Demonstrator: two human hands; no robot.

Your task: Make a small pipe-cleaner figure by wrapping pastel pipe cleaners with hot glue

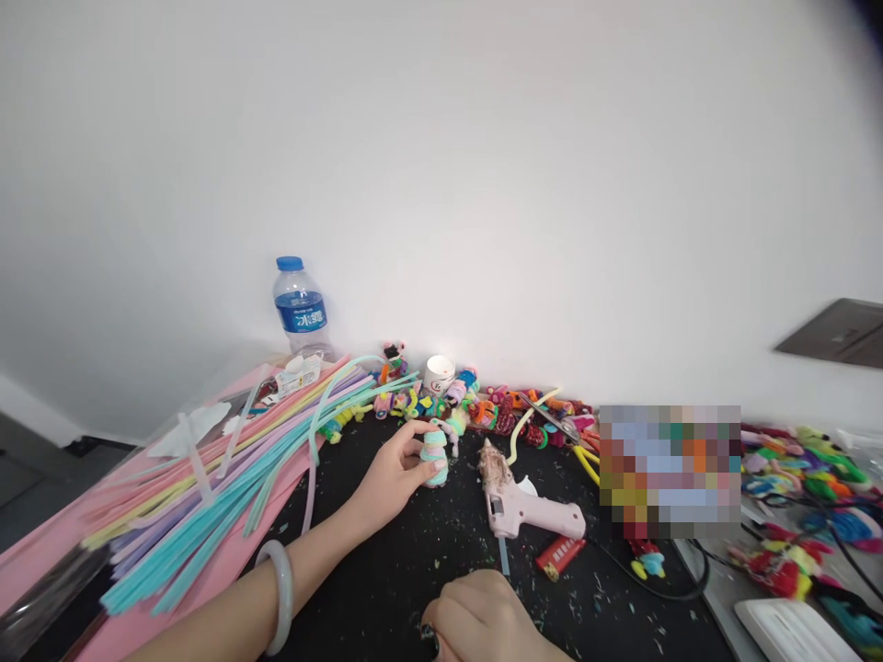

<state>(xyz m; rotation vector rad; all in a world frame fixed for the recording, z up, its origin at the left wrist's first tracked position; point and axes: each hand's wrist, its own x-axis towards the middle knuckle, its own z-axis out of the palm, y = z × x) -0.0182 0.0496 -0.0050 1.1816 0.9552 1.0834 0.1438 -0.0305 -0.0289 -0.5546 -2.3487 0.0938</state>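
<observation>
Between the thumb and fingers of my left hand point(390, 478) is a small fuzzy pipe-cleaner figure point(434, 457), pale green with a pink band, held upright above the black mat point(386, 570). My right hand point(483, 614) is closed at the bottom edge, its curled fingers hiding whatever may be inside. A dark, shiny spot shows at its fingertips. Beyond it lies a pink hot glue gun point(528, 510), its nozzle pointing away and a clear glue stick point(503, 556) showing below. A red lighter-like piece point(560, 557) is beside the gun's handle.
Bundles of pastel pipe cleaners point(200, 515) lie at the left on pink sheets. A water bottle point(302, 313) and a white paper cup point(440, 373) stand by the wall. Scissors point(562, 425) and colourful fuzzy figures point(493, 411) line the back. A black cable point(680, 596) curves rightward.
</observation>
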